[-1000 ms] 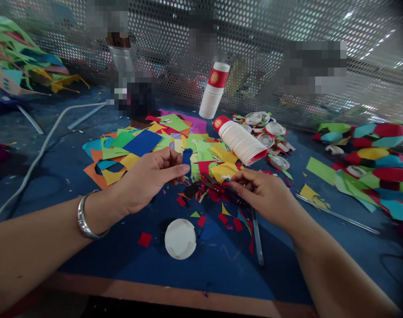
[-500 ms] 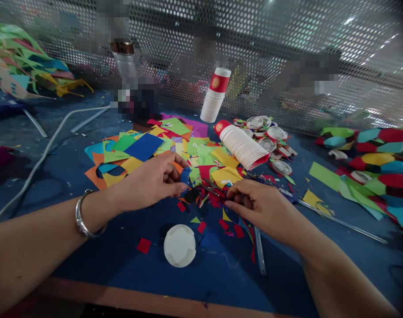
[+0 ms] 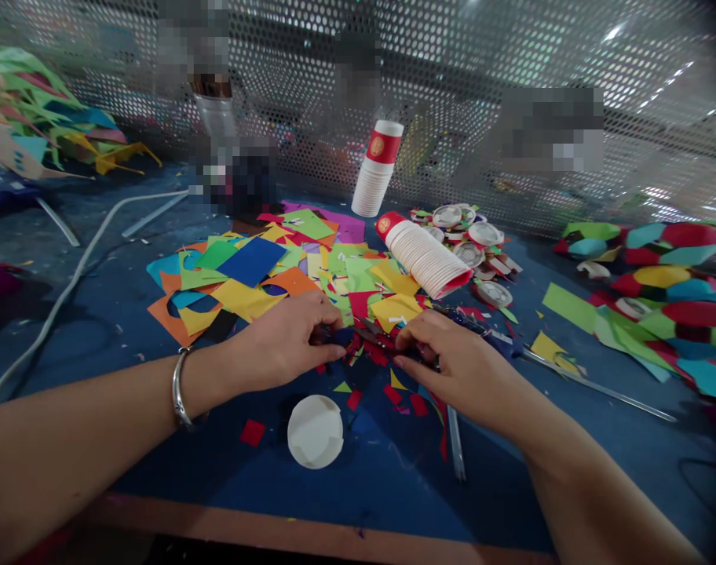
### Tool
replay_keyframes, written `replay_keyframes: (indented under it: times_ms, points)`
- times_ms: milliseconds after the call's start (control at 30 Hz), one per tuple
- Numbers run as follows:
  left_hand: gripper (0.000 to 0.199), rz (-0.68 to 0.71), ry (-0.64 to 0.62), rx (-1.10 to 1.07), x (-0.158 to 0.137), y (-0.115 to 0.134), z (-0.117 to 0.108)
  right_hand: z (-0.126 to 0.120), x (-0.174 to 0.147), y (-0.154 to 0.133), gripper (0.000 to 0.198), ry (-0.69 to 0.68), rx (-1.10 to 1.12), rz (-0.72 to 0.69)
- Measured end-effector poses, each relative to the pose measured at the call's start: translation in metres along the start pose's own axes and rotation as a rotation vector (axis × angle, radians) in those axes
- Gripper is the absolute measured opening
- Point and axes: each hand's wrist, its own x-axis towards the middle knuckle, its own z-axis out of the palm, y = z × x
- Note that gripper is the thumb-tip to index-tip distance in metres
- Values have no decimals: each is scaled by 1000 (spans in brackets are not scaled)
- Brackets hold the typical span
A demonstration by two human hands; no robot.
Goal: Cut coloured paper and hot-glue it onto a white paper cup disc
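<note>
My left hand (image 3: 296, 341) is closed over a small piece of dark blue paper (image 3: 337, 339), mostly hidden by the fingers. Opposite it, my right hand (image 3: 452, 361) grips scissors (image 3: 377, 333), whose blades point left toward the blue paper; the handles are hidden in the fingers. Both hands hover over red and green paper scraps. Nearer to me lies a white paper disc (image 3: 315, 431) with a notched edge, and beside it a small red paper square (image 3: 253, 433).
Cut coloured paper (image 3: 252, 261) is heaped behind my left hand. One cup stack (image 3: 378, 169) stands upright; another stack (image 3: 425, 255) lies on its side. Decorated rings (image 3: 493, 294) pile beside it. Glue sticks (image 3: 455, 443) and a white cable (image 3: 93, 251) lie on the blue table (image 3: 217, 486).
My left hand has moved right and slightly down, bringing the blue paper closer to the scissor blades. My right hand stays nearly in place. The whole view has shifted slightly.
</note>
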Motion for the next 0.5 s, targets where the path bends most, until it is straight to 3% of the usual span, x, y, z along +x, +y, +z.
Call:
replay_keyframes:
  times_ms: [167,500]
  points:
    - [18,27,-39,94,1,1,-2,0,0,0,2,7,-5,-16]
    - [17,-22,-14,-90,0,-3,-15,-1,0,2,3,40,17,-26]
